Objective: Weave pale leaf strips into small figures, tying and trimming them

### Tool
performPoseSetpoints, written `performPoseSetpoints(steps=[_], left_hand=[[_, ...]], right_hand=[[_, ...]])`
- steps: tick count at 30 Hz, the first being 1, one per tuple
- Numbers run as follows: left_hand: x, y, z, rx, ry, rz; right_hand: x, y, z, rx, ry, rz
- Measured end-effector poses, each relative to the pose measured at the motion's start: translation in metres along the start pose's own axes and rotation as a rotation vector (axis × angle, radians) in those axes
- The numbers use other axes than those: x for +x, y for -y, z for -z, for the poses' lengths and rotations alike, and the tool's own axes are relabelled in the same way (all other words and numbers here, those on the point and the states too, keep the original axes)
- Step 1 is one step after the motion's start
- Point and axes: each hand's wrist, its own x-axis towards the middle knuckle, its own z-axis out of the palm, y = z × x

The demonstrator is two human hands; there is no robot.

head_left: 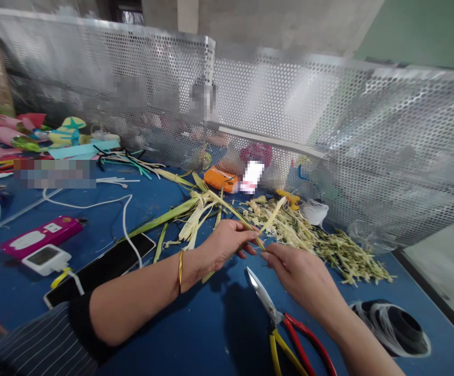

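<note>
Between my two hands runs a thin yellow-green plant strip [234, 211], with a pale flat piece [274, 214] jutting up from it. My left hand [229, 241], below a gold bangle [180, 271], pinches the strip between thumb and fingers. Close beside it, my right hand [299, 271] has its fingertips closed on the strip's near end. Scissors [276, 316] with one red and one yellow handle lie just under my hands. Behind the left hand lie loose pale husks and green leaves [189, 222].
A heap of dried plant pieces [301, 230] spreads at the right. A black thread spool [393, 326] stands near the right edge. On the left are a phone [101, 269], a magenta device [42, 237] and a white cable [127, 219]. A perforated metal screen [258, 99] rises behind.
</note>
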Motion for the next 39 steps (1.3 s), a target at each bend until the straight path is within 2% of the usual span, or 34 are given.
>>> performPoseSetpoints(steps=[4, 6, 9, 11, 13, 16, 18, 22, 24, 29, 39], left_hand=[[-0.008, -0.003, -0.003, 0.205, 0.123, -0.03], [-0.015, -0.002, -0.007, 0.351, 0.223, -0.033], [-0.024, 0.003, -0.012, 0.569, 0.335, -0.07], [-0.027, 0.007, -0.014, 0.673, 0.343, -0.109], [-0.025, 0.009, -0.013, 0.703, 0.302, -0.111], [-0.017, 0.008, -0.009, 0.581, 0.231, -0.041], [-0.012, 0.005, -0.006, 0.416, 0.196, 0.027], [-0.008, -0.003, -0.004, 0.14, 0.155, 0.106], [-0.008, -0.006, -0.004, 0.044, 0.098, 0.125], [-0.011, -0.011, -0.007, -0.134, -0.029, 0.149], [-0.009, -0.015, -0.006, -0.341, -0.061, 0.195]], right_hand=[[0.001, 0.001, 0.007, 0.155, -0.264, -0.045], [0.003, 0.001, 0.005, 0.267, -0.264, -0.064], [0.007, 0.002, -0.003, 0.518, -0.163, -0.098], [0.007, 0.003, -0.006, 0.632, -0.161, -0.12], [0.005, 0.005, -0.004, 0.64, -0.256, -0.131], [-0.001, 0.011, 0.004, 0.492, -0.44, -0.077], [-0.005, 0.016, 0.008, 0.348, -0.494, 0.024], [-0.009, 0.027, 0.004, 0.034, -0.505, 0.255], [-0.009, 0.03, -0.003, -0.082, -0.508, 0.322], [-0.009, 0.032, -0.017, -0.285, -0.497, 0.367], [-0.011, 0.027, -0.027, -0.535, -0.474, 0.424]])
